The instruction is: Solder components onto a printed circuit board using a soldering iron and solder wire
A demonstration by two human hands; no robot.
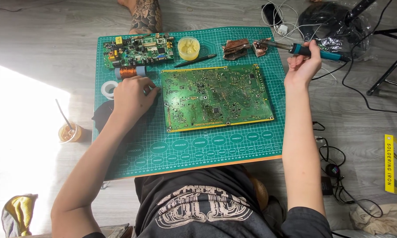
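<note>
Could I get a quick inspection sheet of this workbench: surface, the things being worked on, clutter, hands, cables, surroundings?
Surface: green cutting mat on a grey wood floor.
Job's things: large circuit board flat mid-mat; soldering iron, tip at its stand.
Clutter: small board, copper coil, yellow tub, tape roll, pen.
Hands: left hand resting on the mat beside the large board; right hand gripping the iron.
Cables: white and black leads at the right.
Surroundings: iced drink, tattooed leg.

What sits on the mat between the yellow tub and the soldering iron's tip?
In the head view, a dark pen lies by the yellow tub, then a brownish cleaning pad just before the soldering iron tip.
</note>
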